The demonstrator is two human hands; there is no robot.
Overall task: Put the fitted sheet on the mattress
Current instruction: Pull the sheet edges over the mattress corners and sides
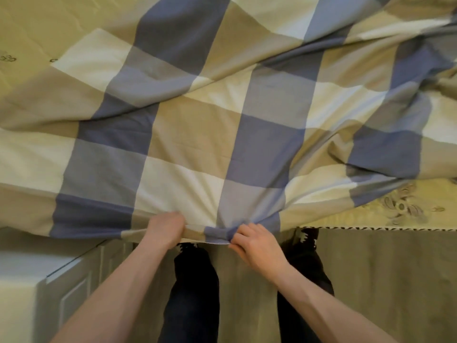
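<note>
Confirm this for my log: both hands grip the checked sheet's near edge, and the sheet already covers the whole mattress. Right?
No. The left hand and right hand do grip the near edge of the checked sheet, but the head view shows the mattress bare at near right and far left.

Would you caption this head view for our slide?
Left hand and right hand grip the blue checked sheet at its edge.

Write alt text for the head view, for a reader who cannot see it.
The left hand and right hand grip the near edge of a rumpled blue, beige and white checked sheet. It lies across the mattress, which shows bare at far left and near right. The person's legs stand below.
</note>
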